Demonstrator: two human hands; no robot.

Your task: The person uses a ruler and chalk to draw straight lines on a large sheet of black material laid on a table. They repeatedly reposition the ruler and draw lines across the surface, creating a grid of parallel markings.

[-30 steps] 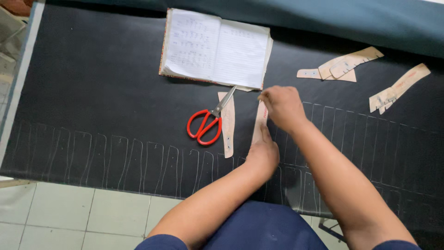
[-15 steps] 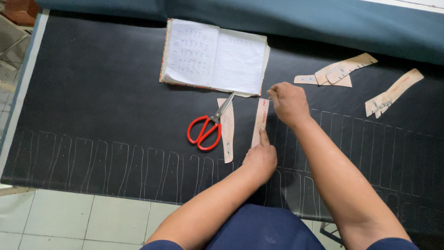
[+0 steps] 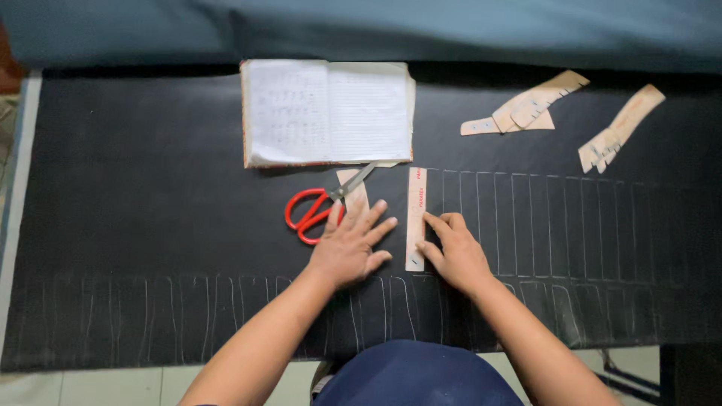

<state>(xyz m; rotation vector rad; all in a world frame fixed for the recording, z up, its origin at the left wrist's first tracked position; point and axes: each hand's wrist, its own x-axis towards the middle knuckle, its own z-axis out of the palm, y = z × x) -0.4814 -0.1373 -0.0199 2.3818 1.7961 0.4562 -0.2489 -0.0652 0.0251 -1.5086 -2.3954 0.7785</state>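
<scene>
- Strip (image 3: pixel 416 218): narrow tan card template, lying flat and upright on the black sheet (image 3: pixel 150 225) on the desk, just left of the first chalked column, at about 12 o'clock from the person's body.
- Right hand (image 3: pixel 451 252): fingertips pressed on the strip's right edge near its lower half, fingers half-curled, pinning rather than gripping. Nothing visibly held; cannot tell if chalk is tucked under the palm.
- Left hand (image 3: pixel 350 248): spread wide, flat on the sheet at 9 o'clock of the strip, not touching it. Fingertips overlap a second tan piece (image 3: pixel 353 197) and sit just beside the scissors (image 3: pixel 316 213).
- Handling, as a judgement: strip looks light, thin, stiff enough to trace along yet bendable. Likely slides easily on the smooth sheet, so downward pressure at both ends would suit better than a pinch. To lift, take an edge or the free top end.
- Sheet looks soft and flexible; chalk lines likely smudge under a dragged palm.
- Scissors: red handles, blades pointing to 1 o'clock, tips under the open notebook (image 3: pixel 329 113).
- Other card templates (image 3: pixel 523 111) and (image 3: pixel 618 129) lie at 1–2 o'clock, well apart from the hands.
- Hard to make out: the strip's lower end is partly covered by right-hand fingers; small marks on it are too small to tell.
- Cut off: sheet's right end, desk edges, lower chalk row behind the arms and blue-clothed lap.
- Notebook writing is blurred.
</scene>
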